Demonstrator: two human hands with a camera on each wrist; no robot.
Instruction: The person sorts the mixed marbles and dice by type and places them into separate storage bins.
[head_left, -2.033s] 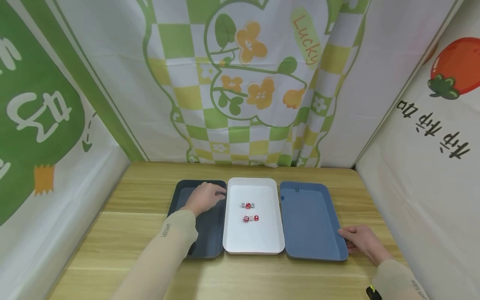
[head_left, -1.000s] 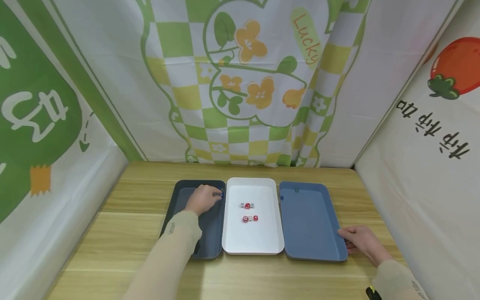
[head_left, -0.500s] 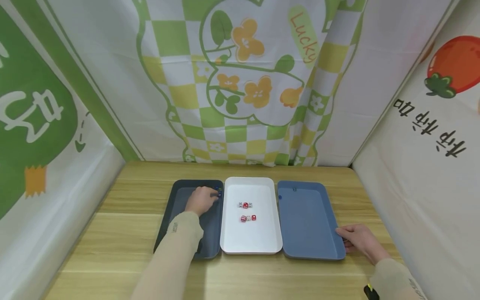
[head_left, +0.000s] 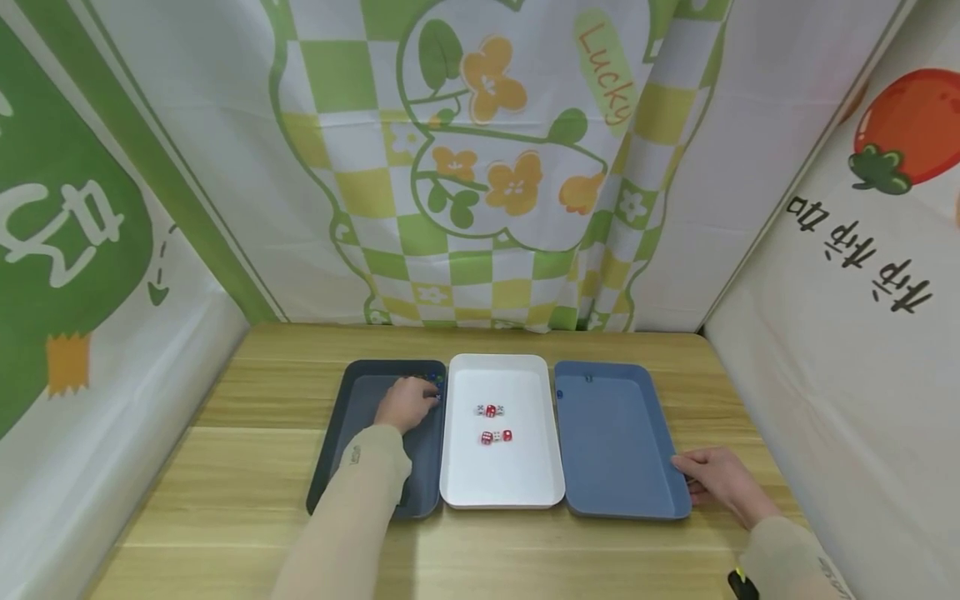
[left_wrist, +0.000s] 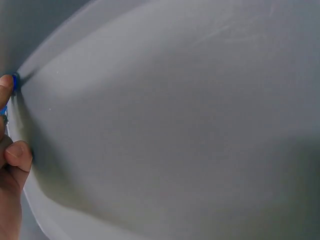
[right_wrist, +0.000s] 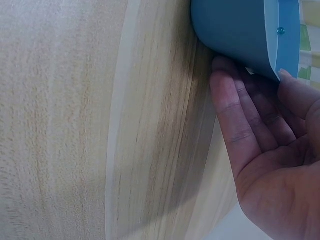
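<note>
My left hand [head_left: 407,403] is inside the dark tray [head_left: 352,417], by its far right corner. Small shiny blue and green pieces, perhaps marbles [head_left: 438,381], lie at its fingertips. In the left wrist view one fingertip touches a blue piece [left_wrist: 15,81], with the thumb apart; most of the hand is out of frame. My right hand [head_left: 722,481] holds the right edge of the blue tray [head_left: 622,450]. The right wrist view has the thumb at the rim and the fingers against the outer side.
Between the two stands a white tray [head_left: 504,479], bearing red dice [head_left: 491,411] and pale dice in two short rows. Two small glassy pieces [head_left: 588,378] lie at the blue tray's far left. Wooden table [head_left: 210,483] surrounds the trays, and a patterned curtain [head_left: 480,275] hangs behind.
My left hand has shifted slightly toward the near side, uncovering more blue and green pieces in the dark tray's corner. The right hand keeps its hold on the blue tray.
</note>
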